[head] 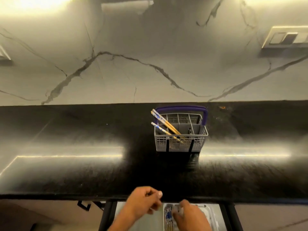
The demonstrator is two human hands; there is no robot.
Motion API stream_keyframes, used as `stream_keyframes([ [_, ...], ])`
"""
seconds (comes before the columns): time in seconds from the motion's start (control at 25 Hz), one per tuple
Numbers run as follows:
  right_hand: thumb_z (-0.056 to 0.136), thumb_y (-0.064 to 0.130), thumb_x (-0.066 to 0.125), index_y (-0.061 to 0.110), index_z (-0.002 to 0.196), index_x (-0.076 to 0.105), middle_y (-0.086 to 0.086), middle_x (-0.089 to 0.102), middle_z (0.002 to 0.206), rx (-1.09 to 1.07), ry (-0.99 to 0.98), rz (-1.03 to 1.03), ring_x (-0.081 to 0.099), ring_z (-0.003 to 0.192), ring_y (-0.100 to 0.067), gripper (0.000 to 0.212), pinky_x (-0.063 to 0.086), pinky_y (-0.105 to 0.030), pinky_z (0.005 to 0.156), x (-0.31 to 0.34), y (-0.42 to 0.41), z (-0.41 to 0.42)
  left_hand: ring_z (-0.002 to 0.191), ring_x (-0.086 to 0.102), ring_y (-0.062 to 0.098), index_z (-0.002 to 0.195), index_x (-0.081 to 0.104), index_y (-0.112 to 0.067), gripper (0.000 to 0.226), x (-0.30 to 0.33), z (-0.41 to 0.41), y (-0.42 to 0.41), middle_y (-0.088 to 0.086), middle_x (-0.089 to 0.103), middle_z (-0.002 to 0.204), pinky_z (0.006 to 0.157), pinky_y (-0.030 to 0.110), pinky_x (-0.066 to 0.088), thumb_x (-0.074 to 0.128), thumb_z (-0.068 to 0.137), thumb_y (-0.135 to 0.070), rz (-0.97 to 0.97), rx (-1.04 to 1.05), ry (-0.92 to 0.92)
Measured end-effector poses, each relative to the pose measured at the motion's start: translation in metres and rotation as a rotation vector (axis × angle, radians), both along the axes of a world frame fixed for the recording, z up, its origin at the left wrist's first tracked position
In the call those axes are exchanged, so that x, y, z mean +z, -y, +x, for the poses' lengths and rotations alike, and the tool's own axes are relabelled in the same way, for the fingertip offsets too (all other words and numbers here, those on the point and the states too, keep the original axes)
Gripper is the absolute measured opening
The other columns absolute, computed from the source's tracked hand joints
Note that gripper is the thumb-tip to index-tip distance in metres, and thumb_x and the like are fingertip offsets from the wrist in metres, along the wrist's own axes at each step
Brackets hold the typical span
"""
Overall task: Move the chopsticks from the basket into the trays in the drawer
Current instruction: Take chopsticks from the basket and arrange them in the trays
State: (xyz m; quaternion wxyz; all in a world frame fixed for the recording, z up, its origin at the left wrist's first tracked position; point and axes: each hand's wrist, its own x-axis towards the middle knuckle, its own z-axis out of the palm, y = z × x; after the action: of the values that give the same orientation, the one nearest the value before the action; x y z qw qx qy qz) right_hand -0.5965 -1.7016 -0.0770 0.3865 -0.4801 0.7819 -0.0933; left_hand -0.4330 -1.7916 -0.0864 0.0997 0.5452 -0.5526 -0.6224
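Note:
A grey cutlery basket (180,140) with a purple handle stands on the black counter (83,172), right of centre. Three wooden chopsticks (164,124) with blue-and-white tops lean to the left out of it. Below the counter edge the drawer is open, with a white tray (215,217) inside. More chopsticks (168,217) lie in the tray's left slot. My right hand (190,217) is over these chopsticks, its fingertips blurred at their tops. My left hand (143,203) hovers just left of the tray with loosely curled fingers, and nothing shows in it.
A marble backsplash (150,72) rises behind the counter, with a wall socket (283,37) at the upper right. The drawer's dark side rails (106,215) frame the tray. Bright light reflections lie on the counter either side of the basket.

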Motion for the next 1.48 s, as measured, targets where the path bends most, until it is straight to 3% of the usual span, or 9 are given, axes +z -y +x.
stream_keyframes([
  [0.12,0.095,0.047,0.057,0.025,0.122,0.054,0.006,0.069,0.099,-0.076,0.040,-0.117,0.061,0.087,-0.006,0.035,0.048,-0.023,0.085,0.065,0.012,-0.019,0.063,0.068,0.012,0.096,0.070,-0.002,0.021,0.066,-0.008,0.047,0.005,0.075,0.073,0.058,0.024,0.055,0.065,0.094,-0.022,-0.155,0.157,-0.200],
  [0.24,0.095,0.046,0.057,0.026,0.121,0.056,0.010,0.069,0.084,-0.157,0.068,-0.259,0.060,0.077,0.000,0.033,0.046,-0.019,0.072,0.102,0.016,-0.032,0.064,0.068,0.013,0.095,0.072,-0.009,0.014,0.117,-0.024,0.104,0.004,0.076,0.074,0.059,0.026,0.057,0.066,0.094,-0.021,-0.349,0.353,-0.281],
  [0.44,0.090,0.047,0.064,0.029,0.108,0.061,0.012,0.070,0.084,-0.261,0.098,-0.300,0.063,0.077,0.002,0.026,0.046,-0.013,0.071,0.110,0.010,-0.045,0.068,0.069,0.012,0.111,0.070,-0.016,0.023,0.156,-0.054,0.176,0.002,0.075,0.086,0.059,0.026,0.059,0.067,0.091,-0.025,-0.620,0.317,0.080],
  [0.52,0.089,0.047,0.066,0.029,0.106,0.060,0.010,0.070,0.084,-0.277,0.100,-0.294,0.064,0.077,0.002,0.025,0.047,-0.011,0.072,0.101,0.002,-0.053,0.072,0.068,0.014,0.124,0.064,-0.015,0.036,0.158,-0.065,0.190,0.005,0.072,0.093,0.057,0.024,0.056,0.070,0.090,-0.026,-0.610,0.176,0.234],
  [0.64,0.089,0.047,0.066,0.029,0.105,0.059,0.009,0.070,0.085,-0.300,0.112,-0.266,0.065,0.077,0.001,0.025,0.048,-0.011,0.074,0.094,-0.008,-0.064,0.074,0.066,0.016,0.110,0.070,-0.009,0.026,0.154,-0.078,0.197,0.010,0.073,0.095,0.074,0.031,0.063,0.072,0.089,-0.024,-0.560,0.058,0.339],
  [0.72,0.088,0.047,0.067,0.029,0.104,0.059,0.009,0.070,0.085,-0.322,0.097,-0.262,0.065,0.076,0.001,0.026,0.046,-0.010,0.071,0.092,-0.012,-0.071,0.069,0.067,0.013,0.096,0.075,-0.009,0.014,0.148,-0.083,0.199,0.009,0.075,0.086,0.077,0.032,0.063,0.073,0.088,-0.020,-0.571,0.075,0.335],
  [0.84,0.088,0.047,0.067,0.029,0.101,0.060,0.010,0.070,0.084,-0.348,0.081,-0.269,0.064,0.076,0.001,0.024,0.043,-0.008,0.068,0.091,-0.014,-0.078,0.055,0.066,0.008,0.085,0.075,-0.012,0.006,0.140,-0.086,0.200,0.004,0.073,0.071,0.062,0.022,0.059,0.075,0.086,-0.017,-0.600,0.123,0.305],
  [1.2,0.090,0.041,0.066,0.027,0.104,0.061,0.008,0.072,0.086,-0.307,0.120,-0.295,0.068,0.080,-0.003,0.021,0.052,-0.015,0.082,0.109,-0.004,-0.072,0.057,0.071,0.013,0.094,0.073,-0.016,0.010,0.139,-0.077,0.197,0.007,0.075,0.074,0.056,0.023,0.061,0.077,0.085,-0.016,-0.660,0.194,0.207],
  [1.48,0.091,0.039,0.066,0.029,0.102,0.061,0.005,0.072,0.074,-0.232,0.135,-0.424,0.069,0.072,-0.005,0.016,0.053,-0.017,0.070,0.126,0.010,-0.073,0.060,0.073,0.014,0.100,0.074,-0.013,0.016,0.194,-0.070,0.194,0.007,0.076,0.078,0.057,0.026,0.062,0.077,0.084,-0.014,-0.770,0.065,0.166],
])
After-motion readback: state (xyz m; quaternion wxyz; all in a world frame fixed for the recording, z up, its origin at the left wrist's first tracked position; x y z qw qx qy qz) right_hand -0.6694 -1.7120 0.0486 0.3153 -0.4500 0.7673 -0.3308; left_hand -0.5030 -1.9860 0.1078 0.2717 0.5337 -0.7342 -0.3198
